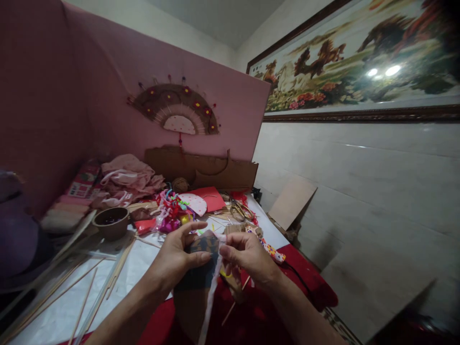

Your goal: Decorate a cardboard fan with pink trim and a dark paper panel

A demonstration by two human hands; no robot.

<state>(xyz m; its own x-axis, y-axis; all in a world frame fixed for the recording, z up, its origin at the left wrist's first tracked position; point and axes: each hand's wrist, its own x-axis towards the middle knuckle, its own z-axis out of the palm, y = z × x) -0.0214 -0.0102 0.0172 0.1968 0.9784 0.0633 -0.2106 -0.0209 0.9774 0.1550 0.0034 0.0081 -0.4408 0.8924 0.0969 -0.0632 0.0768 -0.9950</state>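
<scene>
Two broad surfaces close the scene in: one pink board (108, 96) standing along the table's far edge and left side, and one framed horse painting (359, 62) on the tiled wall to the right. One table (64, 311), covered in white, carries the rest. Its far half is crowded, and the only open room is a band of white between the near left corner and the hands.

One long brown cardboard cutout (204, 170) leans at the far edge, with one fan-shaped decoration (176, 110) pinned to the board above it. A second cardboard sheet (291, 201) leans on the wall beyond the right edge. One heap of pink cloth (125, 179) lies at the far left. Thin sticks (82, 297) fan across the near left corner, too many and too overlapped to count. One red cloth (305, 273) drapes the near right edge.

At the near edge, both hands meet on one dark patterned piece (203, 244). The left hand (176, 258) clamps it, thumb pressed flat on its face and forefinger stretched over its top. The right hand (247, 256) pinches one white strip (212, 297) between thumb and forefinger at the piece's upper right; the strip hangs down off the table's near edge.

Smaller things sit mid-table — one red sheet (212, 197), one brown bowl (111, 223) toward the left edge, one tangle of coloured ribbons (170, 211), one pair of scissors (239, 211), one ball of twine (179, 184).
</scene>
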